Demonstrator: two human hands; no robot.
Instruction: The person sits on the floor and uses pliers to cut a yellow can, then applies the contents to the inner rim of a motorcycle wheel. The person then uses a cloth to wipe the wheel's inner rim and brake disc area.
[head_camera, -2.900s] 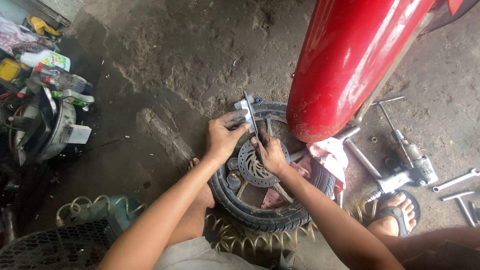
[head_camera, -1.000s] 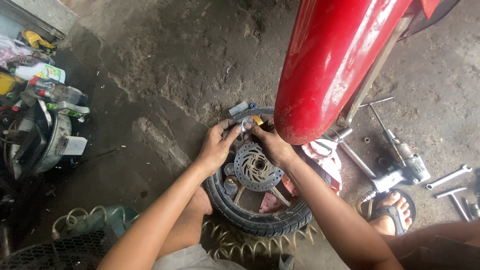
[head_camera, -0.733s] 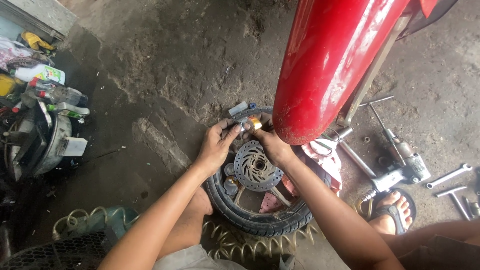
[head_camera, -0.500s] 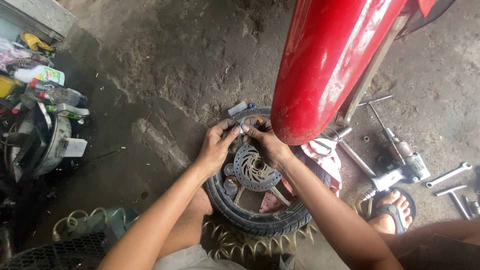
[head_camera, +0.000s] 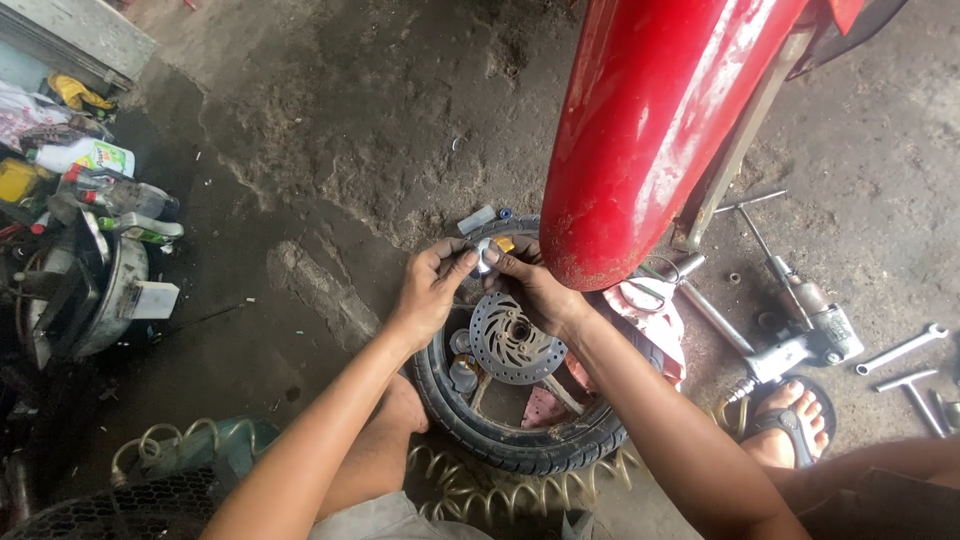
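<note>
Rough, stained grey concrete floor (head_camera: 380, 130); lying flat on it, black-tyred wheel with perforated steel disc (head_camera: 515, 440), silver spanner (head_camera: 902, 349), grey air impact wrench (head_camera: 805, 335), coiled pale hose (head_camera: 470, 485).

Both bare arms reach forward and come close together. The left hand (head_camera: 432, 290) and the right hand (head_camera: 532, 288) meet at the fingertips, with the fingers bent in a pinch. Both wrists are nearly straight, and the elbows are bent.
</note>
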